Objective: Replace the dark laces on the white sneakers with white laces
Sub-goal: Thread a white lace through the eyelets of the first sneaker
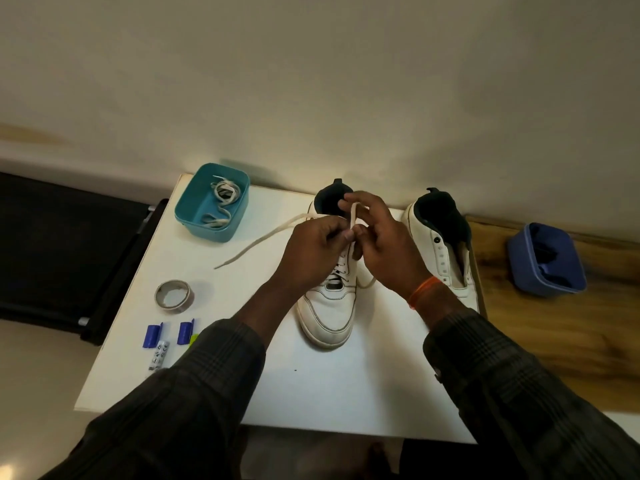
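Tying the white lace (352, 216) on the left sneaker (330, 306): both hands, left hand (317, 249) and right hand (384, 244), pinch it; next, pull the knot snug.

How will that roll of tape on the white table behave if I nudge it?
The roll of tape lies flat on its side on the white table, so it would probably slide, not roll. It looks thin and nearly used up, so likely light.

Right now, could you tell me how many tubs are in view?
2: a teal tub at the white board's far left corner, and a blue tub on the wooden surface at right.
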